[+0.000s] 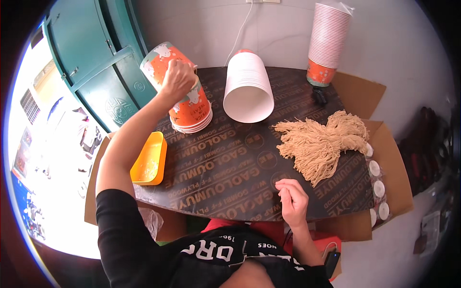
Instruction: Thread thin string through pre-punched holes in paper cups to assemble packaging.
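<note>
My left hand reaches to the far left, its fingers closed on a paper bucket, orange and grey-green with white ghost figures. That bucket is tilted above a short stack of upside-down orange paper buckets with white rims. Over the table's near edge, my right hand is closed, thumb against curled fingers. Whether anything is inside it is hidden. A nested stack of white-walled buckets lies on its side at the far middle, mouth toward me. On the right rests a bundle of tan cords.
The dark printed plywood table has a curved edge. A yellow tray stands at its left. A tall wrapped bucket stack rises at the back right, near a small black object. Cardboard boxes border the right side, with white round items.
</note>
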The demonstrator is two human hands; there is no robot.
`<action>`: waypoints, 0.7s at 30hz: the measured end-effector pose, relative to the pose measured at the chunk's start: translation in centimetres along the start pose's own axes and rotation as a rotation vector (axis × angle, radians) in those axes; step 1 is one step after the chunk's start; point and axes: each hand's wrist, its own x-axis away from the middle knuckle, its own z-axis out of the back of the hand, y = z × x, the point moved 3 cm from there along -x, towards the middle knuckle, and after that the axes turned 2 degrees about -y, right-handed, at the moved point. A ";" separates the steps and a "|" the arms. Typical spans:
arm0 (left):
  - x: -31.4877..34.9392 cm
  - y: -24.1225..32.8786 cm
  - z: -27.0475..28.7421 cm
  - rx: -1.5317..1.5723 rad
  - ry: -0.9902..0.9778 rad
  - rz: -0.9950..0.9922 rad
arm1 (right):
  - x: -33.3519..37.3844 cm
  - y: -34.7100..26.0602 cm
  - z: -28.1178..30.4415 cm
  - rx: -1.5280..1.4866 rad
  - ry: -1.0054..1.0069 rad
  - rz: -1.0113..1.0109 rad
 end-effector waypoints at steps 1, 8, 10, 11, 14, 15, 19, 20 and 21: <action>0.2 0.3 0.9 0.059 -0.071 0.060 | 0.0 0.0 0.0 -0.011 0.005 -0.003; 2.9 4.2 3.6 0.123 -0.014 0.046 | -0.7 -0.5 -0.3 -0.030 -0.051 -0.067; 2.9 5.4 3.7 0.133 0.011 -0.007 | -0.6 -0.3 -0.3 -0.011 -0.050 -0.046; 3.2 6.3 3.5 0.138 -0.145 -0.047 | -0.6 -0.1 -0.3 -0.007 -0.049 -0.048; 4.6 8.7 2.5 0.138 -0.138 -0.096 | -0.5 -0.1 -0.4 0.006 -0.012 0.006; 5.1 9.3 2.1 0.149 -0.119 -0.105 | -0.5 -0.2 -0.5 0.008 -0.015 0.007; 7.1 11.4 0.6 0.124 -0.128 -0.202 | -0.3 -0.4 -0.7 0.016 -0.039 0.013; 7.5 11.8 0.4 0.112 -0.124 -0.212 | -0.3 -0.5 -0.7 0.019 -0.041 0.016; 7.9 12.3 0.3 0.111 -0.125 -0.207 | -0.3 -0.5 -0.8 0.025 -0.049 0.016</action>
